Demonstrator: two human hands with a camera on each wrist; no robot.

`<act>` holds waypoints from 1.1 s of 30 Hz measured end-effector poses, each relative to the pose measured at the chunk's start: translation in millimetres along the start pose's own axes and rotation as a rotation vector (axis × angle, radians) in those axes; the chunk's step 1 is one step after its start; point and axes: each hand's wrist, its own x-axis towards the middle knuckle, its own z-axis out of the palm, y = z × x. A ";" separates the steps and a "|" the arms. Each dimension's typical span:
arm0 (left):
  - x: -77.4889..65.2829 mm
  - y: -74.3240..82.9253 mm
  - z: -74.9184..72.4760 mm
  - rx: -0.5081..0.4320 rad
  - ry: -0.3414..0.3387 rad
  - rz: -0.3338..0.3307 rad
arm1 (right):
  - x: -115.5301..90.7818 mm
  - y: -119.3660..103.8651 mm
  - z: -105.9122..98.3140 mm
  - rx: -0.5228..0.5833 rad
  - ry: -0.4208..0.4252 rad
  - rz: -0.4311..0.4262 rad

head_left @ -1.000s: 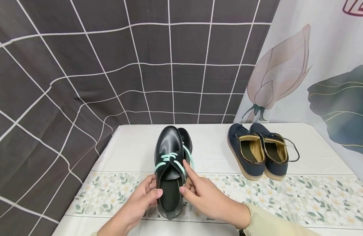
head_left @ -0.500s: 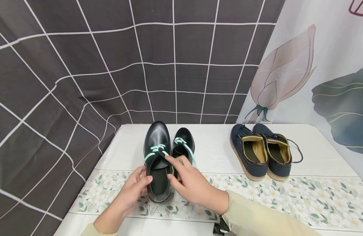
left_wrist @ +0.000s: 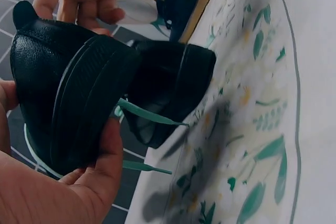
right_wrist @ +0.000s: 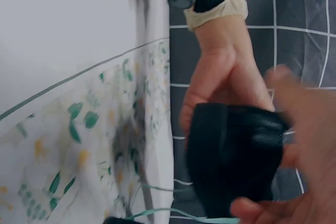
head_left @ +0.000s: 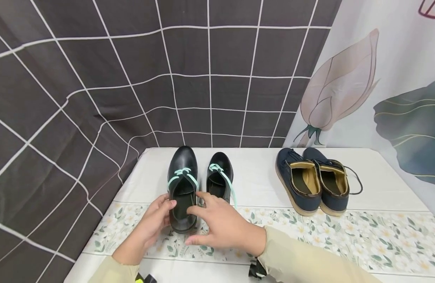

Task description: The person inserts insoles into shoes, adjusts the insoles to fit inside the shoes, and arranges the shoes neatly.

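In the head view, a black leather lace-up shoe (head_left: pixel 183 202) with mint-green laces points away from me. My left hand (head_left: pixel 154 216) grips its left side, thumb at the opening and fingers along the outside. The left wrist view shows the shoe's heel (left_wrist: pixel 79 77) raised off the cloth. On the shoe's other side is my right hand (head_left: pixel 221 224), fingers extended by the rim and thumb spread away; it is blurred in the right wrist view. The second black shoe (head_left: pixel 220 163), its green lace trailing, rests to the right, its heel partly hidden by the right hand.
A pair of navy shoes (head_left: pixel 299 184) with tan lining stands at the right of the table, one lace (head_left: pixel 357 182) looping outward. White cloth with a floral band (head_left: pixel 345 236) covers the table. Dark grid fabric (head_left: pixel 228 94) hangs behind, and a flower-printed curtain (head_left: pixel 334 86) at the right.
The held black shoe has moved left, away from the second shoe, uncovering it. My right hand's thumb has come out from the shoe's rim and spread away.
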 end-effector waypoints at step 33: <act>35.9 -11.1 -0.3 0.198 -0.028 -0.007 | 34.8 39.0 46.9 -0.276 0.256 0.081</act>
